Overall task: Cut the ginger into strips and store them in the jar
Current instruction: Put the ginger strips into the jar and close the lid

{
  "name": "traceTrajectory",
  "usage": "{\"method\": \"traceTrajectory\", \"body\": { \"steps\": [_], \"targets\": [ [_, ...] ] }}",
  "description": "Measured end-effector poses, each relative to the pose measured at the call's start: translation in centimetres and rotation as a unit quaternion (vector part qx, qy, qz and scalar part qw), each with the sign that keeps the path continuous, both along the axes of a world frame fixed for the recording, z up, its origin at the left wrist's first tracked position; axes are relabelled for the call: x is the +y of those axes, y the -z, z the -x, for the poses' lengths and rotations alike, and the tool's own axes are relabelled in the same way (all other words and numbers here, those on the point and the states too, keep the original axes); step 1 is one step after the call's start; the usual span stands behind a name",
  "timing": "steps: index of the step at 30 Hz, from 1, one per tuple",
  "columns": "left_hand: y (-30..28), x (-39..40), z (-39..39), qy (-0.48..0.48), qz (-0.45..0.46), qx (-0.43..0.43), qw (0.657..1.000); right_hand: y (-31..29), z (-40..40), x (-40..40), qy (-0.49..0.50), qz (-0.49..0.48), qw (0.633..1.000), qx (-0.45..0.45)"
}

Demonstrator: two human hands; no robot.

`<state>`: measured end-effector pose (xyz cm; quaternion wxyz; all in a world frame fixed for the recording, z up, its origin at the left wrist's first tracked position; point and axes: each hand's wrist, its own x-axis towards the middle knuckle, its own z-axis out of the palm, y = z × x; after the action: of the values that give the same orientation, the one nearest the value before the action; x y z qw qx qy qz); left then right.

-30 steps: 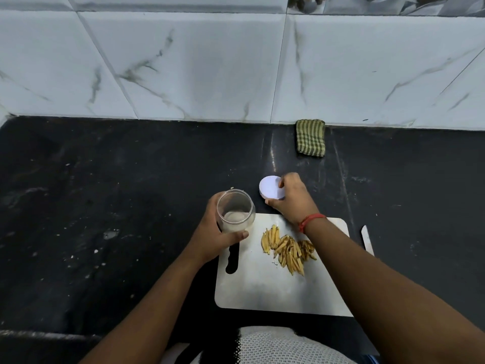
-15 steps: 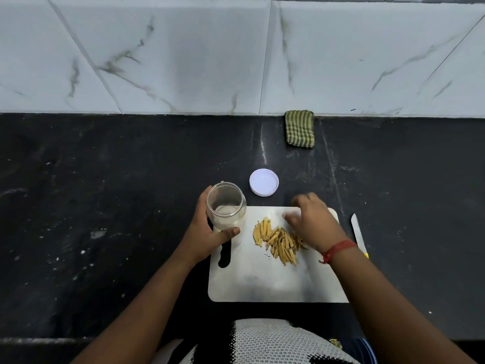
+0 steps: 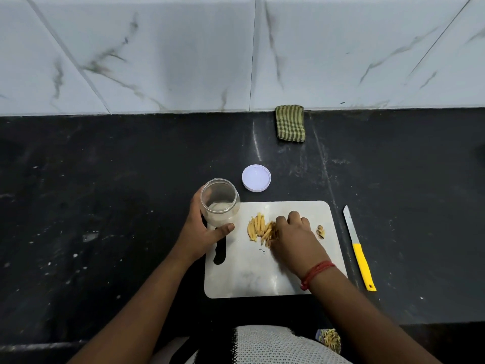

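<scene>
Yellow ginger strips (image 3: 256,226) lie in a small pile on the steel cutting board (image 3: 252,278). My right hand (image 3: 295,236) lies over the right part of the pile, its fingers curled down onto the strips. Its fingertips are hidden, so a firm hold is not plain. My left hand (image 3: 202,231) grips the clear open jar (image 3: 220,202), which stands at the board's left far corner. The jar's white lid (image 3: 256,178) lies on the counter behind the board. A small ginger scrap (image 3: 320,230) sits near the board's right edge.
A yellow-handled knife (image 3: 359,249) lies on the black counter (image 3: 105,206) just right of the board. A folded green striped cloth (image 3: 290,123) rests against the tiled wall. More ginger strips (image 3: 331,339) show below the counter's front edge.
My right hand let go of the lid behind the board and came back down onto the ginger pile. The left hand stayed on the jar.
</scene>
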<state>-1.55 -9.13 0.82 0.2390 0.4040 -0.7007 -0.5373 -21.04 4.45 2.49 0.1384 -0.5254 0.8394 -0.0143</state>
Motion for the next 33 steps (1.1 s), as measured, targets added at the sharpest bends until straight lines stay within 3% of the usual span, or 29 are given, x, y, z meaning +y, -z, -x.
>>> {"method": "traceTrajectory", "body": {
  "steps": [13,19,24,30,33],
  "targets": [
    [-0.1,0.2,-0.3,-0.003,-0.001,-0.010,1.000,-0.5,1.6,-1.0,-0.002,0.028,0.999,-0.034],
    [0.2,0.2,-0.4,-0.004,-0.001,-0.024,1.000,-2.0,3.0,-1.3,0.072,0.038,0.985,-0.153],
    [0.5,0.2,-0.5,-0.016,-0.007,-0.031,0.999,-6.2,3.0,-3.7,0.133,0.089,0.942,-0.296],
    [0.2,0.5,-0.2,-0.042,0.002,-0.030,0.999,-11.8,-0.8,-9.5,0.018,0.152,0.930,-0.334],
    [0.2,0.5,0.0,-0.048,0.010,-0.019,0.999,-11.7,-3.1,-11.9,-0.077,0.121,0.962,-0.232]
  ]
}}
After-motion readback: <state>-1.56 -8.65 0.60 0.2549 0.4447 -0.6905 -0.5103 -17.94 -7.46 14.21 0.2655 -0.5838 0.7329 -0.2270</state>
